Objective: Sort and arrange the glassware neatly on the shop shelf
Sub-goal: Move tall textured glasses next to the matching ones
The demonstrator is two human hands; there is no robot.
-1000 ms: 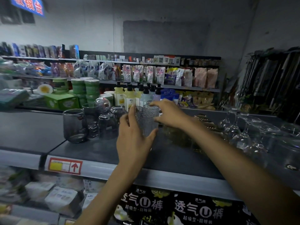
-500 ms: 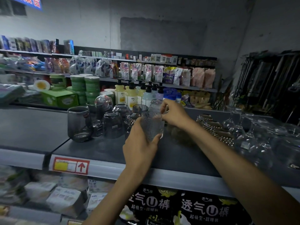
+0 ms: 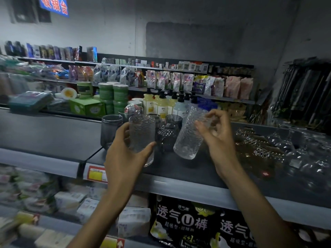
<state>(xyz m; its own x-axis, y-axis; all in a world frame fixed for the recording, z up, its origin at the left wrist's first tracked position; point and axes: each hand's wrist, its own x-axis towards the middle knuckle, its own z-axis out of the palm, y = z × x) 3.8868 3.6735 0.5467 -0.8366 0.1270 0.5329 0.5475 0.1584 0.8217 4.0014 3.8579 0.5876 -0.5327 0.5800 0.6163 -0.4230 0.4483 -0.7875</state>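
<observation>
Our L hand [image 3: 125, 154] wraps thumb + fingers round a ribbed clear glass [image 3: 142, 133], held upright over the shelf [image 3: 179, 187] front edge. At its 3 o'clock, our R hand [image 3: 218, 140] pinches a second ribbed glass [image 3: 189, 138] near the rim, fingers loosely curled, glass tipped toward 1 o'clock. Grey tumblers [image 3: 110, 130] stand on the shelf behind, approx 10–1 o'clock.

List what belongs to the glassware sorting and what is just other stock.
Job: upright textured tumbler in left hand; tilted textured tumbler in right hand; smoked grey tumblers; wine glasses; shelf.
Lying about: pump bottles; green tubs; green box; black diaper packs.
</observation>
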